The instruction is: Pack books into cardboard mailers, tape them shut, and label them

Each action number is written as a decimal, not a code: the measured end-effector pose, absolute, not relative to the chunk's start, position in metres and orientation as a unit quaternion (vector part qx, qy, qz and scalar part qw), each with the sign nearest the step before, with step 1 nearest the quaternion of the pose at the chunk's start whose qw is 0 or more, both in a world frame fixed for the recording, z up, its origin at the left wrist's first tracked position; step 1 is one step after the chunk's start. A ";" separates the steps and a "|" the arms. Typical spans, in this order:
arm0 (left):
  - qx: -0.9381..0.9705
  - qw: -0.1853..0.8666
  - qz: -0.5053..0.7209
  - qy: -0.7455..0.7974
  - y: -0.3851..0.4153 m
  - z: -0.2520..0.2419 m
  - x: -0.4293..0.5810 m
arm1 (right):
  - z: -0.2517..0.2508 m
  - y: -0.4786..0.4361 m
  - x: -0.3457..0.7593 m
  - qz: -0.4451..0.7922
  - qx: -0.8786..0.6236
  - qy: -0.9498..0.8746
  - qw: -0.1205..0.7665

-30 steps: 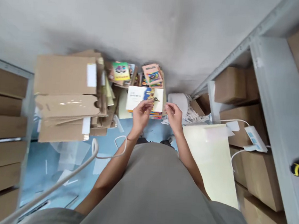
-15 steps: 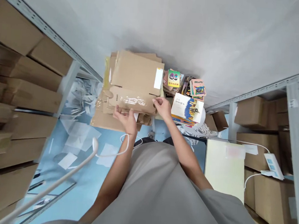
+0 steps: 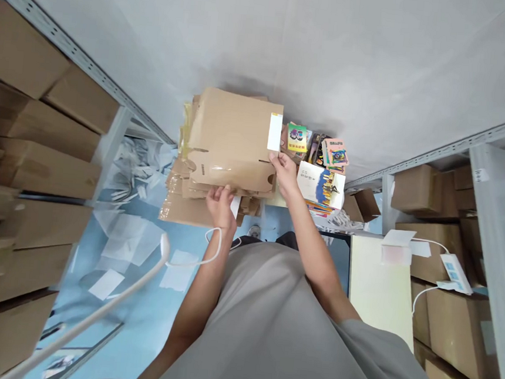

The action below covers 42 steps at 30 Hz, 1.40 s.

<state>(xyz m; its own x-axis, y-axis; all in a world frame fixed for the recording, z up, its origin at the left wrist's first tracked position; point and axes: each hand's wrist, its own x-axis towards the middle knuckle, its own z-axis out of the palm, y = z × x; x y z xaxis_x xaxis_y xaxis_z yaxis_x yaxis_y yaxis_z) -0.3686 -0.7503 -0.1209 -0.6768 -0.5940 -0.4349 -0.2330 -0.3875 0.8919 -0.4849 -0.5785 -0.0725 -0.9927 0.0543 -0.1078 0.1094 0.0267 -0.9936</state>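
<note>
Matt cardboard carton [image 3: 240,123], grey cloth shirt [image 3: 276,321], metal shelving [image 3: 498,205]

Nothing legible. Carton [image 3: 235,126]: small dark print at lower left, too small to read; white label [image 3: 274,133] at right, unreadable. White book [image 3: 310,180]: dark characters, unclear. Green-yellow book [image 3: 297,139], pink book [image 3: 336,154]: titles blurred.

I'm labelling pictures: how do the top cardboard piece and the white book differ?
The top cardboard piece is brown with a white label; the white book shows a blue and yellow picture. The top cardboard piece looks larger than the white book. Both lie atop stacks.
</note>
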 end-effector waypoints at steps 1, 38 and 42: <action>0.372 0.126 -0.759 -0.520 -0.749 -0.113 -0.368 | -0.063 -0.578 -0.479 -0.711 0.042 0.702 0.011; -0.504 -0.425 -0.475 -0.583 -0.127 -0.168 -0.191 | -0.140 -0.166 0.188 -0.373 0.676 0.543 -0.330; -0.503 -0.446 -0.473 -0.569 -0.106 -0.181 -0.163 | -0.164 -0.156 0.195 -0.414 0.668 0.547 -0.289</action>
<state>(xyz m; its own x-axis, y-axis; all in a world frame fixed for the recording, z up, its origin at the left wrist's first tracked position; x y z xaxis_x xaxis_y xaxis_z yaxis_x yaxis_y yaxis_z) -0.1627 -0.1055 -0.1812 -0.0961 0.9949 -0.0312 0.1511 0.0456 0.9875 0.1945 -0.1557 -0.1637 0.0578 0.9697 -0.2373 0.4913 -0.2345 -0.8388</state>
